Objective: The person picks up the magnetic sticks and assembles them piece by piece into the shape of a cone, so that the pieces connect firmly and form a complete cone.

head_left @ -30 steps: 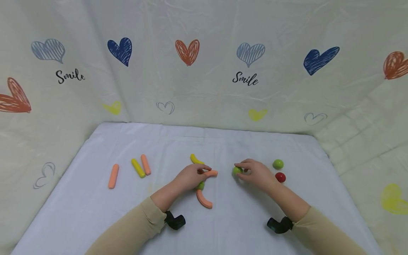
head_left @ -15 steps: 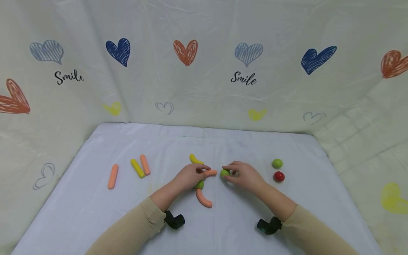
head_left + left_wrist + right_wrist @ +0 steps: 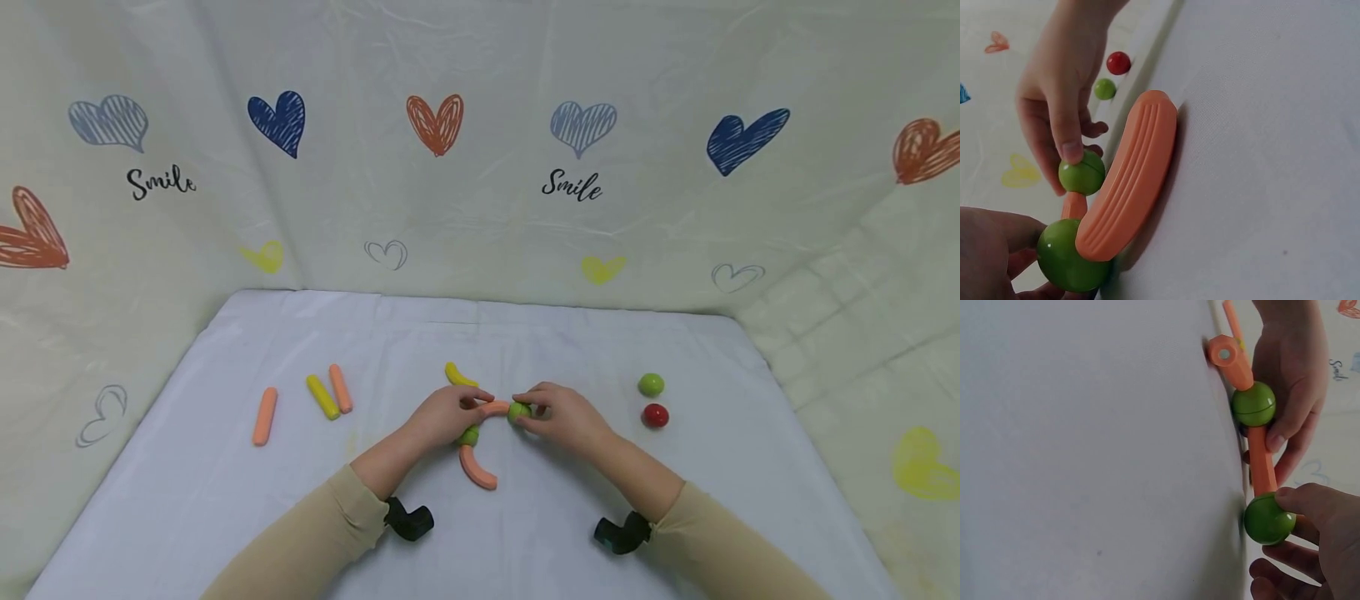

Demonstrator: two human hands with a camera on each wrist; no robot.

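Note:
My right hand [image 3: 566, 418] pinches a green ball [image 3: 1270, 519] between thumb and fingers. The ball touches the right end of a curved orange stick [image 3: 495, 407]. My left hand [image 3: 447, 418] grips that stick near its other end, where a second green ball [image 3: 1071, 255] joins it. From this second ball another curved orange stick [image 3: 477, 468] reaches toward the front; its free end shows a small round silvery spot in the right wrist view. Just beyond the left fingers lies a curved yellow stick [image 3: 459, 374], partly hidden behind the hand.
Off to the left lie a straight yellow stick [image 3: 323, 397] and two straight orange sticks, one beside it [image 3: 341, 388] and one farther left [image 3: 265, 417]. At the right are a green ball [image 3: 651, 384] and a red ball [image 3: 656, 416]. A printed curtain hangs behind the white table [image 3: 525, 533].
My right hand has moved left with the green ball, from apart to touching the orange stick's end. The left hand has stayed in place, holding the stick.

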